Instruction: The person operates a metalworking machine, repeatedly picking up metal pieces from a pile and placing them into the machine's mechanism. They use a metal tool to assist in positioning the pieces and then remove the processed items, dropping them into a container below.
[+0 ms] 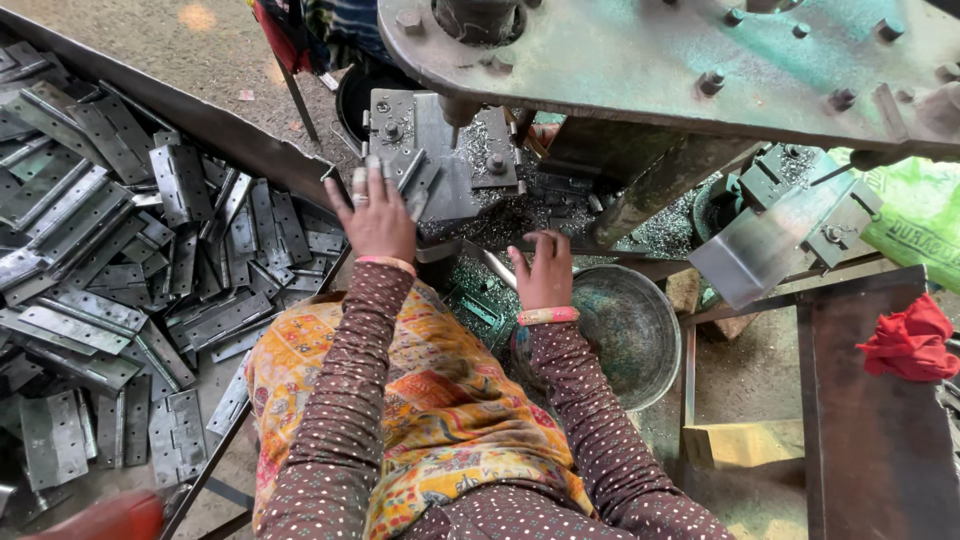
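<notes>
My left hand [376, 215] reaches forward and grips a grey metal hinge piece [416, 186] at the die block [440, 150] of a green press machine [660, 60]. A ring shows on one finger and a bangle on the wrist. My right hand [545, 268] hovers with fingers apart just right of it, over a bed strewn with metal shavings [500, 222], holding nothing. Both arms wear brown dotted sleeves, and a patterned yellow cloth [440, 400] lies across my lap.
A big pile of grey metal hinges [110, 270] fills a tray on the left. A round metal bowl [635, 330] sits right of my right hand. A red rag [912, 340] lies on a dark plate at right, beside a green sack [920, 215].
</notes>
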